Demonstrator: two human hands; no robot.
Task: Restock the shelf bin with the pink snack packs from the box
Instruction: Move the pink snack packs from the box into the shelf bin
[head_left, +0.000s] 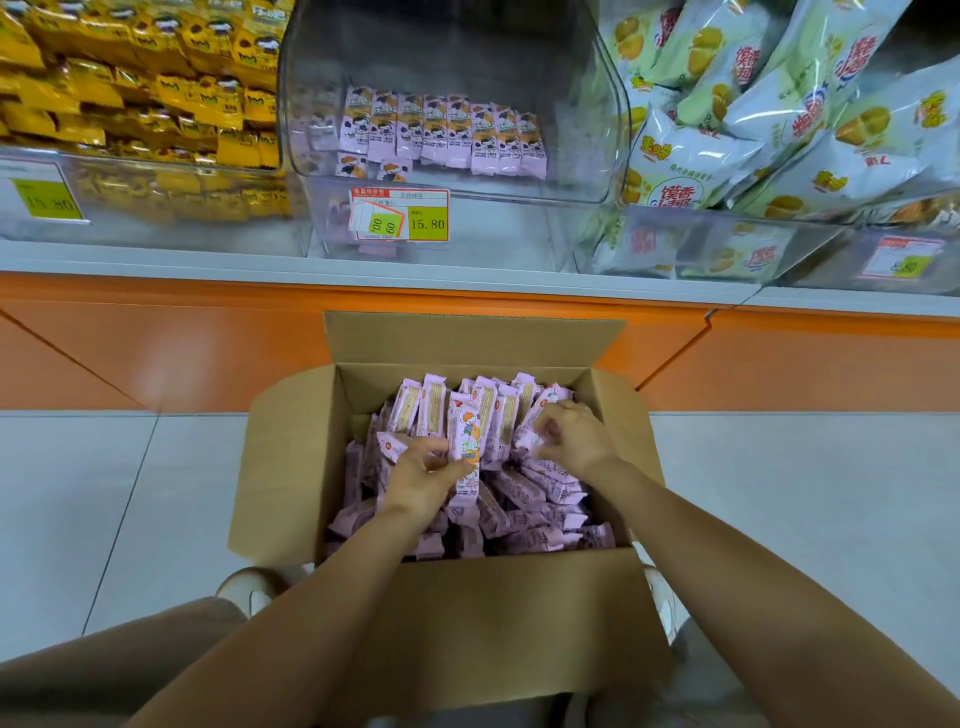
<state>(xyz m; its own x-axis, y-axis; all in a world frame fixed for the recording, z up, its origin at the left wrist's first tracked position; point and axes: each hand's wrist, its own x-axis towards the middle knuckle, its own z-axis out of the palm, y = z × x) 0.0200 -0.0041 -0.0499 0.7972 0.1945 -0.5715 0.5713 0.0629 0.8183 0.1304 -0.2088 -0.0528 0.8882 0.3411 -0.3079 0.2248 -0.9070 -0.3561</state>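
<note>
In the head view, an open cardboard box (291, 467) is seen on the floor (156, 493) toward 6 o'clock, filled with pink snack packs (524, 488) (some stood on end, most lying loose). The left hand (423, 475) is set near the middle of the box, with one upright orange-printed pack pinched between its thumb and curled fingers. The right hand (574, 439), at 3 o'clock of the left, is curled over a cluster of packs by the box's far right corner, and a few are gripped in its fingers. At 12 o'clock the clear shelf bin (587, 104) is found, holding one row of the same packs along its back, with a price tag (399, 214) fixed to its front. Yellow packets (130, 78) are stacked at 10 o'clock, pale bread bags (753, 130) at 2 o'clock.
</note>
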